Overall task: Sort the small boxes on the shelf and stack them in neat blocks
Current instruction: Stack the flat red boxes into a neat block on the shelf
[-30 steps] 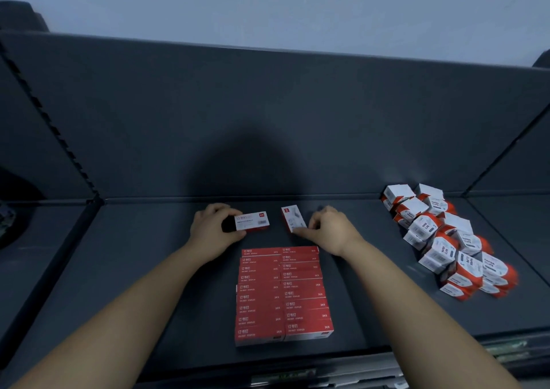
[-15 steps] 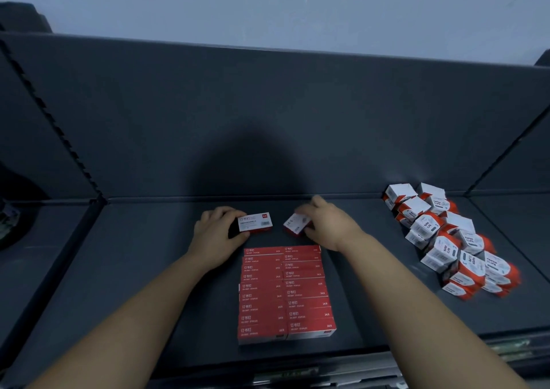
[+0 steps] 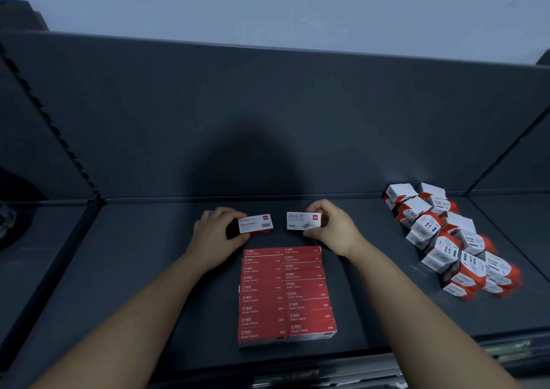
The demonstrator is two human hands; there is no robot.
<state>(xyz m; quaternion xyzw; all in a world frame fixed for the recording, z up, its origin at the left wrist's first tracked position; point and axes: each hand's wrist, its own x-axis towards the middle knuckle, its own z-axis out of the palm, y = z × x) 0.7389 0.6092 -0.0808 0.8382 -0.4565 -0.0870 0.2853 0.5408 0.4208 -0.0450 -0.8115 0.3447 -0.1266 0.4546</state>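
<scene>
A neat block of red staple boxes (image 3: 285, 293) lies in two columns on the dark shelf (image 3: 148, 269), near its front edge. Just behind the block, my left hand (image 3: 214, 234) grips a small red-and-white staple box (image 3: 256, 224) with its white barcode face toward me. My right hand (image 3: 333, 228) pinches a second staple box (image 3: 303, 221), its white face marked 24/6 turned to me. The two held boxes are side by side, a small gap between them, above the block's far end.
A loose heap of red-and-white paper clip boxes (image 3: 446, 240) fills the shelf's right side. The shelf's back panel (image 3: 268, 121) rises behind my hands. A divider rail (image 3: 98, 198) bounds the left, another the right.
My right hand turned its box from a tilted pose to level, white face toward me. My left hand's box shifted slightly right. The two boxes now sit level with each other.
</scene>
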